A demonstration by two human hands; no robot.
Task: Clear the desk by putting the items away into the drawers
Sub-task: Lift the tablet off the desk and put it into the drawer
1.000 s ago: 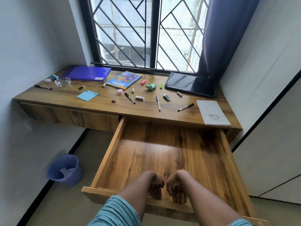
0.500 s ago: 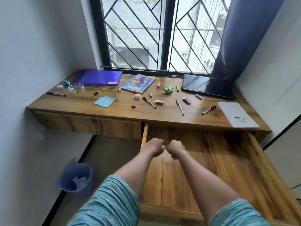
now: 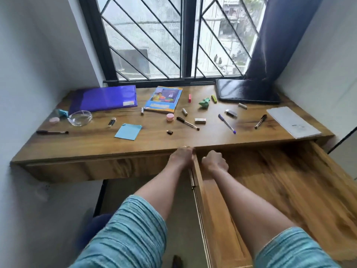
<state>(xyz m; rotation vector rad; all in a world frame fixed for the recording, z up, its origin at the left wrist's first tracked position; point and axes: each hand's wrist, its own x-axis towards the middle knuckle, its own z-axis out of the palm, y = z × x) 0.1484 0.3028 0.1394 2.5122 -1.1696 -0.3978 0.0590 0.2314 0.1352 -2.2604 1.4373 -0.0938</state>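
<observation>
The wooden desk (image 3: 92, 147) holds several loose items: a purple folder (image 3: 104, 99), a colourful book (image 3: 164, 99), a blue sticky note (image 3: 127, 131), a glass dish (image 3: 80, 118), pens (image 3: 227, 123), an eraser (image 3: 200, 120), a white notepad (image 3: 293, 121) and a black case (image 3: 241, 91). The right drawer (image 3: 289, 180) is pulled out and bare inside; the left drawer (image 3: 96, 169) is closed. My left hand (image 3: 182, 155) is a closed fist at the desk's front edge. My right hand (image 3: 214, 163), also fisted, hovers over the drawer's back left corner. Neither holds anything.
A barred window (image 3: 185, 39) runs behind the desk, with a dark curtain (image 3: 274, 45) hanging onto the black case. Walls close in on both sides. A blue bin (image 3: 92, 229) stands on the floor, mostly hidden by my left sleeve.
Both hands let go of the drawer's front edge and moved forward to the desk's front edge, staying fisted. The view moved closer to the desk.
</observation>
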